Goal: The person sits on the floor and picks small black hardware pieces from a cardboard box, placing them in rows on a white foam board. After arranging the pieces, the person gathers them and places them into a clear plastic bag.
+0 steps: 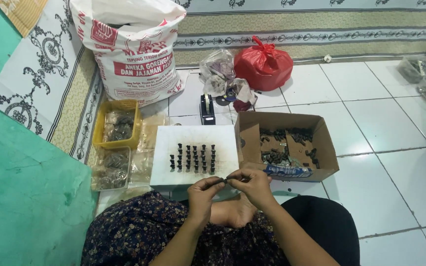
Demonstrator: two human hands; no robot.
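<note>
Head view | left hand (204, 188) and right hand (252, 181) – fingers pinched shut on one small dark part (227, 180) | above white board (166, 170) – cardboard box (321, 143) beside.

The white board (193, 135) lies on the floor just beyond both hands. On it stand small upright parts (192, 157) in rows. Right of the board, touching it, sits an open cardboard box (316, 133); left of it, 2 trays (99, 130); behind it, a tape dispenser (206, 109) and a large sack (134, 49).
</note>
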